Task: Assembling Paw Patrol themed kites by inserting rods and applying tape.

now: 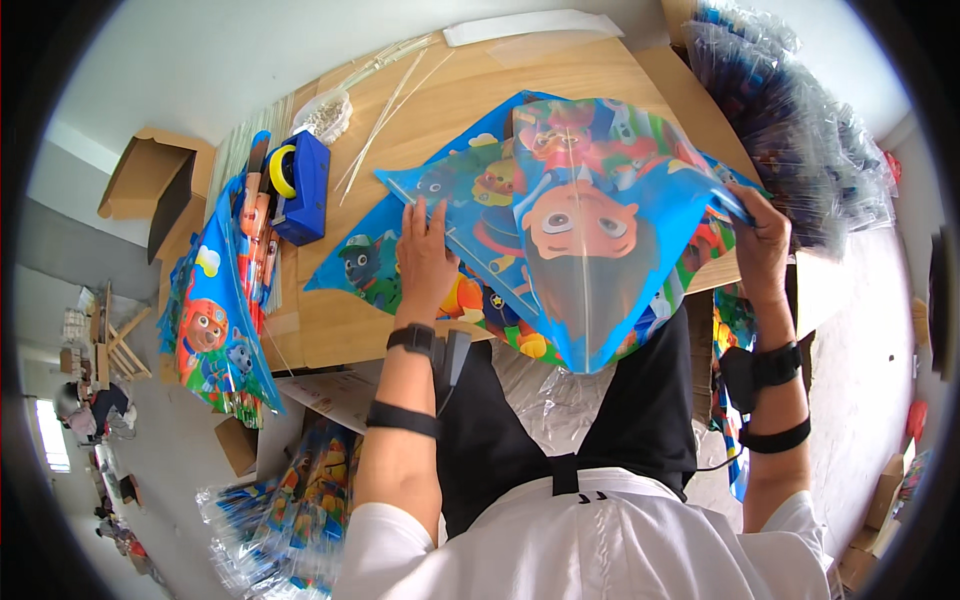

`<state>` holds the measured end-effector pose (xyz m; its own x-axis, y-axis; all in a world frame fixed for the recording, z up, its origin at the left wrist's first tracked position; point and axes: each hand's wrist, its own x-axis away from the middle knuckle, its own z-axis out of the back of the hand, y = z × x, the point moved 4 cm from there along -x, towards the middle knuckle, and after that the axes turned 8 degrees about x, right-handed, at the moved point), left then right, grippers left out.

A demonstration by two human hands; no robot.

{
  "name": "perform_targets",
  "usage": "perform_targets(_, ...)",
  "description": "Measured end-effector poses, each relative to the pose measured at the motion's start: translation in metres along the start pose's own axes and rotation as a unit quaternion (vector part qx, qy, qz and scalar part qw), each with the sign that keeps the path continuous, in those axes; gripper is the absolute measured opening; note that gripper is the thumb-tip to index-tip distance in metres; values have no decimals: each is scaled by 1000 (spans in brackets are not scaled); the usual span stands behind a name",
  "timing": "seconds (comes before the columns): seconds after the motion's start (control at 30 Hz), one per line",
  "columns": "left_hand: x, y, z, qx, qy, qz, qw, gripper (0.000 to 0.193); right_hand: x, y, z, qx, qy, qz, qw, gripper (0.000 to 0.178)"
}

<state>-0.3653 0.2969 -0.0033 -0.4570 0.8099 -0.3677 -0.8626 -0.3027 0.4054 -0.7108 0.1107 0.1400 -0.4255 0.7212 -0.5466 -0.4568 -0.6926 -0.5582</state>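
A blue plastic kite point(587, 290) with a large cartoon face printed on it lies across the near edge of the table, its lower tip hanging toward my lap. More printed kite sheets point(368, 262) are spread beneath it. My left hand point(426, 262) rests on the kite's left side, fingers stretched out flat over its edge. At the opposite side, my right hand point(764, 235) pinches the kite's right corner between thumb and fingers, lifting it slightly. The sheet curves up between both hands.
Left on the wooden table point(470, 90) stand a blue tape dispenser point(306, 195), a bowl of small white pieces point(322, 115) and thin sticks point(385, 120). Folded kites point(215, 320) overhang the left edge. Plastic-wrapped bundles point(780, 130) pile up at the right, with others point(290, 510) below left.
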Motion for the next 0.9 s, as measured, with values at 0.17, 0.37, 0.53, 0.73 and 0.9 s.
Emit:
perform_targets(0.17, -17, -15, -8, 25, 35, 23, 999, 61, -3, 7, 22, -45, -15, -27, 999, 17)
perform_targets(0.37, -8, -17, 0, 6, 63, 0, 998, 49, 13, 30, 35, -39, -21, -66, 997, 15)
perform_targets(0.53, -3, -6, 9, -13, 75, -62, 995, 44, 15, 46, 37, -51, -13, -77, 996, 14)
perform_targets(0.73, -2, 15, 11, -14, 97, -162, 982, 28, 12, 48, 39, -42, -10, -78, 996, 13)
perform_targets(0.9, -12, 24, 34, 13, 125, -227, 966, 13, 7, 72, 55, -8, 2, -82, 997, 13)
